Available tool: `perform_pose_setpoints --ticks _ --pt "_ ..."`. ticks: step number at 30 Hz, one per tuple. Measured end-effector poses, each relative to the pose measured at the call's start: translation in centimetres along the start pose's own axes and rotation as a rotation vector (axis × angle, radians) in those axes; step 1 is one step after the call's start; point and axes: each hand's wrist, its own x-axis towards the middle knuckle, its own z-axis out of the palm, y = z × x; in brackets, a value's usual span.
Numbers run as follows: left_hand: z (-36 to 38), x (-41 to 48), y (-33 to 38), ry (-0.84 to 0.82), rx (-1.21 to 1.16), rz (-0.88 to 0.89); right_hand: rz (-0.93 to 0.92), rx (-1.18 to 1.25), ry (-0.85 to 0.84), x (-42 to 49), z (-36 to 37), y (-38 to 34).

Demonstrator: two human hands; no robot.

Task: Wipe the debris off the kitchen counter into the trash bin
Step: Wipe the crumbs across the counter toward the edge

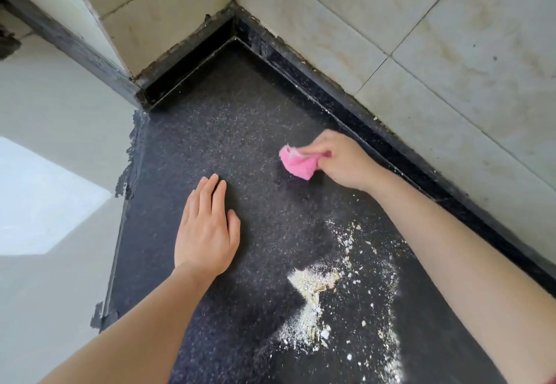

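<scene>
Right hand (340, 160) grips pink cloth (298, 162); left hand (207, 233) (fingers straight) rests on counter (255, 130).

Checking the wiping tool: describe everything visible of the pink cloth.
The pink cloth is small, soft-looking fabric, bunched into a crumpled wad with a whitish fold on top. The right hand pinches it from the right with curled fingers; its underside seems to rest on the dark speckled counter, near the tiled wall. It lies apart from the pale debris nearer the camera. The left hand does not touch it.
</scene>
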Motion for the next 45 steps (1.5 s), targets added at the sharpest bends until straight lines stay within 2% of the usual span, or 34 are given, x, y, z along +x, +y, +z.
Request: perform_pose_setpoints --ticks 2,4,8,11,16,19,24,26,28,31,36,41,45 --pt "-0.1 0.0 0.0 0.001 -0.003 -0.009 -0.019 -0.037 0.219 4.5 0.0 -0.1" --pt "-0.1 0.1 0.0 0.002 -0.005 -0.015 -0.046 -0.098 0.359 8.5 0.3 -0.5" --pt "0.1 0.1 -0.1 -0.001 -0.009 -0.019 -0.210 -0.475 0.438 13.5 0.7 -1.4" --pt "0.2 0.2 -0.2 -0.003 -0.010 -0.031 -0.219 -0.737 0.396 14.5 0.4 0.0" --pt "0.1 0.3 -0.1 -0.005 0.001 -0.032 -0.177 -0.660 0.393 10.8 0.0 2.7" --pt "0.0 0.2 0.0 -0.003 0.004 -0.033 -0.006 -0.631 0.342 6.9 0.1 3.9" --pt "-0.1 0.2 0.1 0.006 0.001 -0.029 0.312 -0.593 0.124 2.3 -3.1 5.1" --pt "-0.1 0.3 0.1 0.010 -0.005 -0.027 0.275 -0.509 0.127 2.9 -3.9 5.0" --pt "-0.1 0.3 0.1 0.013 -0.016 -0.023 0.130 -0.497 0.201 4.2 -3.1 4.8" --pt "0.0 0.2 0.1 0.021 -0.016 -0.024 0.043 -0.717 0.230 4.9 -1.0 4.4" --pt "0.1 0.3 -0.1 0.026 -0.010 -0.025 0.231 -0.755 0.244 0.3 -0.1 7.4" --pt "0.2 0.2 0.0 0.023 -0.008 -0.023 0.386 -0.655 0.049 -4.7 -2.5 9.1" --pt "0.2 0.2 0.1 0.029 -0.007 -0.019 0.309 -0.733 0.205 -2.9 -2.9 9.4"
